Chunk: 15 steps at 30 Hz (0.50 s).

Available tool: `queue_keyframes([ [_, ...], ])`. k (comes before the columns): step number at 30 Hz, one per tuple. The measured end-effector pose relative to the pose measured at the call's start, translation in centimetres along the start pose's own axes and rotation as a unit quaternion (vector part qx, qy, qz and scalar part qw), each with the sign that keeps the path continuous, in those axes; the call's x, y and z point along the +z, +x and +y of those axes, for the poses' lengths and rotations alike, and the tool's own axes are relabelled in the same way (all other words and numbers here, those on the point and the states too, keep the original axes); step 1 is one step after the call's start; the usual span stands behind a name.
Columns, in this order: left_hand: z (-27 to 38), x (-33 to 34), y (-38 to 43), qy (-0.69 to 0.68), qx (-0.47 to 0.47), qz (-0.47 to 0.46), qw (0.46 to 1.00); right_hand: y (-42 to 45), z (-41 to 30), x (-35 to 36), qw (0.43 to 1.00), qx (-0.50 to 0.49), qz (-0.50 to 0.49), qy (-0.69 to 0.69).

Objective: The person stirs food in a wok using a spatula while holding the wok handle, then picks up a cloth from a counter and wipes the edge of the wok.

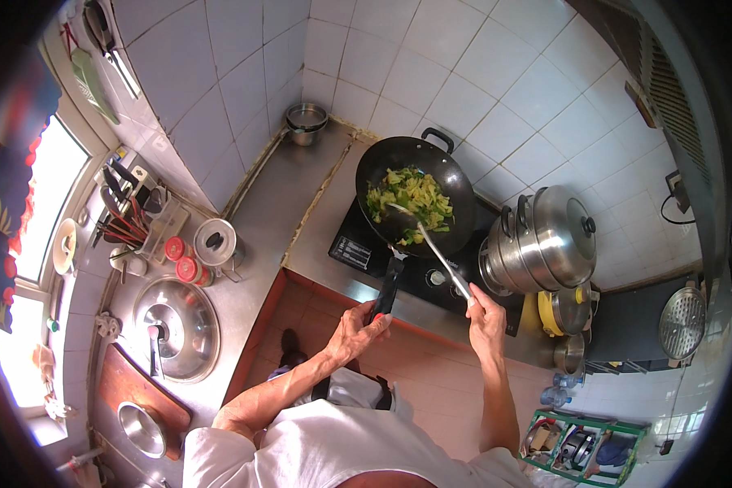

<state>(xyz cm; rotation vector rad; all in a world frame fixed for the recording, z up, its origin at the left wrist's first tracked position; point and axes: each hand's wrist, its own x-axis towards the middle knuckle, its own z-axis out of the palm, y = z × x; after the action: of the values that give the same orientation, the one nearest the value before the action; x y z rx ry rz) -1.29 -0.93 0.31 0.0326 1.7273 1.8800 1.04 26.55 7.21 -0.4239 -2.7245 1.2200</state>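
Observation:
A black wok (457, 183) sits over the black gas hob (366, 235), holding chopped leafy greens with yellowish pieces (412, 192). My left hand (357, 329) is closed around the wok's long black handle (389, 283). In my right hand (487, 314) is the metal handle of a cooking spatula or ladle (440, 256); its head lies among the greens in the wok, partly hidden by them.
Right of the wok stands a stacked stainless steamer (537, 244), with a yellow electric pot (564, 311) beyond. On the left counter are a small lidded pot (215, 243), red-lidded jars (189, 269), a large domed lid (177, 329) and a wooden board (116, 378) bearing a metal bowl (141, 430).

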Motion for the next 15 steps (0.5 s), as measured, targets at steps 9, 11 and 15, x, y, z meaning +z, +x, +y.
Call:
queue_keyframes([
  [9, -1.4, 0.1, -0.1, -0.047, -0.004, 0.010, 0.999, -0.6, 0.2, -4.2, 1.000, 0.005, 0.009, 0.025],
  [11, -1.8, 0.0, 0.2, -0.049, -0.005, 0.009, 0.999, -1.6, -1.1, -4.6, 0.999, 0.006, -0.022, 0.024],
  [15, -1.5, 0.1, 0.3, -0.040, -0.004, 0.000, 0.999, -2.3, -0.9, -2.1, 0.997, -0.033, -0.059, 0.045],
])
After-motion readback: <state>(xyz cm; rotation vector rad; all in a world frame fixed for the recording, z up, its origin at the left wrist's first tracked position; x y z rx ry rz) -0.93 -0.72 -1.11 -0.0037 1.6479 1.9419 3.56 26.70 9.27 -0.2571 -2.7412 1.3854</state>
